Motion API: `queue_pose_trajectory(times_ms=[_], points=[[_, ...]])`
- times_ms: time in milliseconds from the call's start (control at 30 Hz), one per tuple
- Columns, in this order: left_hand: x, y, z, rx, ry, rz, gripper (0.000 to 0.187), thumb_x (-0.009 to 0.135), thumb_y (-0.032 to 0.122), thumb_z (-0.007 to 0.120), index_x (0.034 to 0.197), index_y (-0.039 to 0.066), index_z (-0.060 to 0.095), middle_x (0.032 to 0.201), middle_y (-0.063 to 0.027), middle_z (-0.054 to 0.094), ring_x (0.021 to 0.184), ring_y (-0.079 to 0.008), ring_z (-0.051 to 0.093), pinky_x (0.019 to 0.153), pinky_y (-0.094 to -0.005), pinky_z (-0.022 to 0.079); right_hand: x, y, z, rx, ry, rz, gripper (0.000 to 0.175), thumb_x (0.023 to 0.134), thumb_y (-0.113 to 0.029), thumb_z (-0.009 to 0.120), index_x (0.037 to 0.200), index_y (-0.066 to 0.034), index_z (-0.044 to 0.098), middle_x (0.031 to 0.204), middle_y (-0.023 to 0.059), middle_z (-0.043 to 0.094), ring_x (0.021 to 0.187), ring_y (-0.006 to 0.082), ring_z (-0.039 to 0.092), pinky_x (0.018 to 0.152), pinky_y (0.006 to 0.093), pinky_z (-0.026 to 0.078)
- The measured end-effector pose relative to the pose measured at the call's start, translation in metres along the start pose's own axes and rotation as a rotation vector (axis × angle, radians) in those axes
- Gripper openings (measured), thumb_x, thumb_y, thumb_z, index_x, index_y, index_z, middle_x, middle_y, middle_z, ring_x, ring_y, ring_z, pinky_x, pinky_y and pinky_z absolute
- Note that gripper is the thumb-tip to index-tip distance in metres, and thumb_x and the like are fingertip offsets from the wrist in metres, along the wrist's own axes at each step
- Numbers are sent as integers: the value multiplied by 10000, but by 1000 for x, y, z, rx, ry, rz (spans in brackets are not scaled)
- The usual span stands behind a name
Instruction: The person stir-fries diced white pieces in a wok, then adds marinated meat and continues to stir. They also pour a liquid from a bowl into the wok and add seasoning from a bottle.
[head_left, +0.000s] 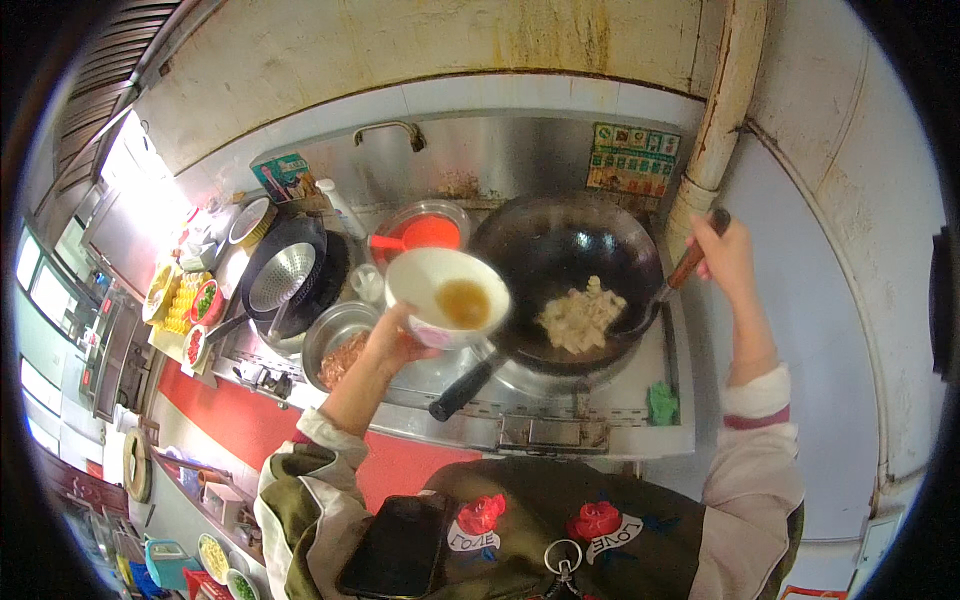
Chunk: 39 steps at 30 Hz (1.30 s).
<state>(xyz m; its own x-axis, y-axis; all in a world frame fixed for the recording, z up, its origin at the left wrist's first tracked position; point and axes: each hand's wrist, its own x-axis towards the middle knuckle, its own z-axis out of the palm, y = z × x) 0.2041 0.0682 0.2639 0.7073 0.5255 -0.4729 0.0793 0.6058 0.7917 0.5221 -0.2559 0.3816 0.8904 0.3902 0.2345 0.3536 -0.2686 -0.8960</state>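
Observation:
My left hand (394, 337) grips a white bowl (448, 298) by its side and base; brownish liquid lies in the bowl, which tilts towards the wok. In my right hand (724, 255) is the wooden handle of a wok utensil (684, 266), whose metal end reaches into the wok's right side and is partly hidden. Pale chopped food (582, 315) lies low in the large black wok (570, 240). The wok's black handle (469, 386) points towards me, below the bowl. A steel bowl of reddish meat (345, 356) stands left of my left hand.
A red ladle (431, 234) rests in a basin behind the bowl. A second wok holds a perforated strainer (283, 277) at left. Further left are eggs (184, 302) and small bowls of chopped vegetables. A faucet (390, 133) projects from the back panel. A green cloth (663, 403) lies at the front right.

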Motion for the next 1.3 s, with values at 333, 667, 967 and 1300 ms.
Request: queue_pose_trajectory(times_ms=[333,667,967,1300], points=[[-61,-20,-70,-118,30,141,636,740,310,550,1303,84,363,1208,-174,507,994,-338,576,714,-462,534,15,56,86,183,109,12,269,865,-273,605,813,-9,599,725,62,662,405,120,513,365,253,432],[-89,-78,-113,-287,196,263,629,695,174,554,1264,-13,365,1198,-230,493,1043,-378,550,830,-528,518,-72,116,110,367,81,26,141,869,-154,615,848,-14,621,811,68,653,538,113,580,484,234,488],[-90,-95,-123,-305,114,246,681,676,193,578,1298,15,365,1252,-187,464,1104,-350,524,838,-498,523,-84,158,92,278,190,-78,136,898,-143,587,886,-14,627,894,66,650,650,132,614,591,249,514],[-87,-153,-145,-399,101,142,606,683,166,549,1260,35,418,1226,-133,502,1049,-327,552,804,-514,521,-136,147,76,277,75,-84,133,896,-108,569,935,0,636,903,81,657,716,139,629,633,251,528]])
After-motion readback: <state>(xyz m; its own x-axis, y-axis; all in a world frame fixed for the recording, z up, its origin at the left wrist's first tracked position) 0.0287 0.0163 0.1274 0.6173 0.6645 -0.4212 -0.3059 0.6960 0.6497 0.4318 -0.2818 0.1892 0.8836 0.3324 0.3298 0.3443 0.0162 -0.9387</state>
